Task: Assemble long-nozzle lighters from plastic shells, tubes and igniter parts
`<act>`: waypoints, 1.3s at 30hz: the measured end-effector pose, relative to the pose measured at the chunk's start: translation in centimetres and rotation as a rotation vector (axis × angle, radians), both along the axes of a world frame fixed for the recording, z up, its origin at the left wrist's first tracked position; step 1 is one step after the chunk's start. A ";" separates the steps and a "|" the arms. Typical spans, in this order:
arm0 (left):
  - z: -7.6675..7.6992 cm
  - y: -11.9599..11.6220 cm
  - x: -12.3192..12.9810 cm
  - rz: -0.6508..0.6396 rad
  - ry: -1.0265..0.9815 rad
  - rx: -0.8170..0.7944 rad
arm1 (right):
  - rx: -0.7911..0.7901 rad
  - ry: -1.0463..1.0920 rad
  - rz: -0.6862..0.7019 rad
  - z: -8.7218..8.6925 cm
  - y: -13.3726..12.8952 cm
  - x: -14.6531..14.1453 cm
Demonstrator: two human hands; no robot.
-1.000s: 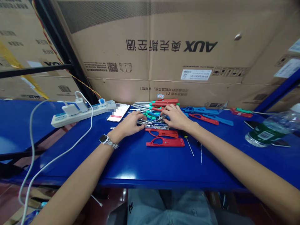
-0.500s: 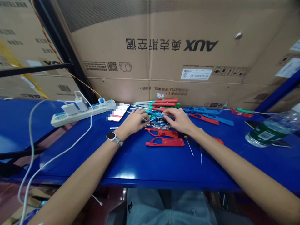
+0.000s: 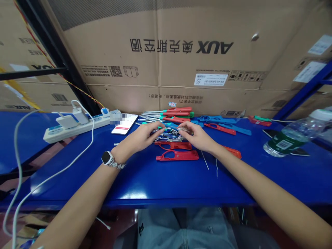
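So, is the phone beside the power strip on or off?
On: the phone shows a bright white display with a red bar.

A hand could cross the near strip of blue table (image 3: 160, 183), beyond which red casings (image 3: 187, 155) and piled parts (image 3: 169, 135) obstruct.

**Red casing (image 3: 185, 155) on a deep blue surface (image 3: 160, 181)**

Just beyond the casing, small parts (image 3: 168, 135) are silver and white; past them, handles (image 3: 181, 109) are red, with green collars. Beyond the casing to the right lie plain blue casings (image 3: 242, 129). Farther right of it, a clear bottle (image 3: 295, 135) wears a green label (image 3: 295, 141) with a black-and-white barcode (image 3: 284, 144). Off to its left, the power strip (image 3: 84, 127) is white. Behind it, brown cardboard (image 3: 168, 67) carries black lettering (image 3: 216, 47) and a dark mesh pattern (image 3: 90, 10).
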State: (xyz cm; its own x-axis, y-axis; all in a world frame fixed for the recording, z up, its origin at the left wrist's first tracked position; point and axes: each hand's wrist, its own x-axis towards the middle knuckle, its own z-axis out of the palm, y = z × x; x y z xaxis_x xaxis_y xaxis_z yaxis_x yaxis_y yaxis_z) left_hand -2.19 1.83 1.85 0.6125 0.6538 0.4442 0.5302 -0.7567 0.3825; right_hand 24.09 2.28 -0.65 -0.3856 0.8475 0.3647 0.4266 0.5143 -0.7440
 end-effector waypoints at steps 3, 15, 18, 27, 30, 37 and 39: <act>0.1 -0.1 0.1 0.012 0.032 -0.036 | 0.040 -0.063 -0.051 -0.1 -0.3 0.0; -0.1 -1.0 0.5 0.160 0.237 -0.100 | 0.280 -0.421 -0.066 -0.8 -1.1 0.0; -0.3 -1.1 0.9 0.161 0.238 -0.117 | 0.299 -0.477 -0.092 -1.1 -1.0 0.1; -0.5 -1.0 1.0 0.193 0.256 -0.167 | 0.511 -0.498 -0.005 -0.7 -3.4 0.7; -0.5 -1.0 1.0 0.192 0.256 -0.162 | 0.527 -0.531 0.051 -0.8 -3.7 0.8; -1.0 -0.8 0.6 0.178 0.293 -0.183 | 0.586 -0.643 0.112 -1.4 -2.9 1.0; -1.0 -0.8 0.5 0.161 0.306 -0.165 | 0.596 -0.683 0.121 -1.2 -3.0 1.1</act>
